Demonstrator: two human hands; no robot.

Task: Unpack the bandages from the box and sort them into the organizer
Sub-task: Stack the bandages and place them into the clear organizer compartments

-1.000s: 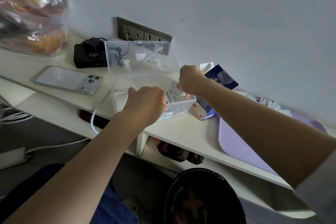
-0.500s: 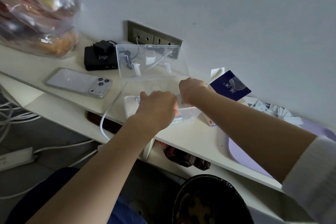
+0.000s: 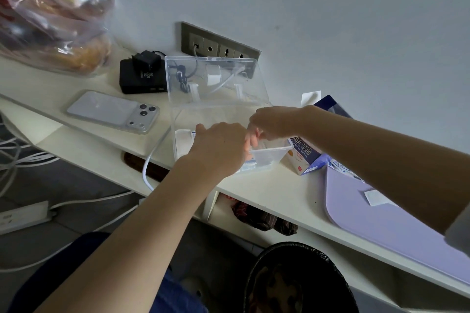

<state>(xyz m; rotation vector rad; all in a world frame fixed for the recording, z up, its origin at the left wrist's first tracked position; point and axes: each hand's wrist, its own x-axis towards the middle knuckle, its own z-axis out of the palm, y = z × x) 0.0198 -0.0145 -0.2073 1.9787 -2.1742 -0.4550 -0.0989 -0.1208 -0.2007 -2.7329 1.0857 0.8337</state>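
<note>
A clear plastic organizer [image 3: 269, 157] stands on the white shelf with its lid [image 3: 216, 79] tipped up against the wall. My left hand [image 3: 218, 145] curls over the organizer's front part, its fingers hidden inside on white and blue bandages [image 3: 248, 166]. My right hand [image 3: 272, 122] reaches in from the right, fingertips bent down onto the same bandages and touching the left hand. Just right of the organizer lies the blue and white bandage box [image 3: 305, 157], with its flap open.
A phone [image 3: 112, 112] and a black charger [image 3: 142, 79] lie left of the organizer, with a bag of food [image 3: 50, 15] beyond them. A purple tray [image 3: 381, 223] at the right carries loose wrappers [image 3: 376, 197]. A black bin [image 3: 300, 279] stands below the shelf.
My right hand has dropped lower into the organizer and met the left hand. The left hand has stayed at the organizer's front. The view has shifted slightly.
</note>
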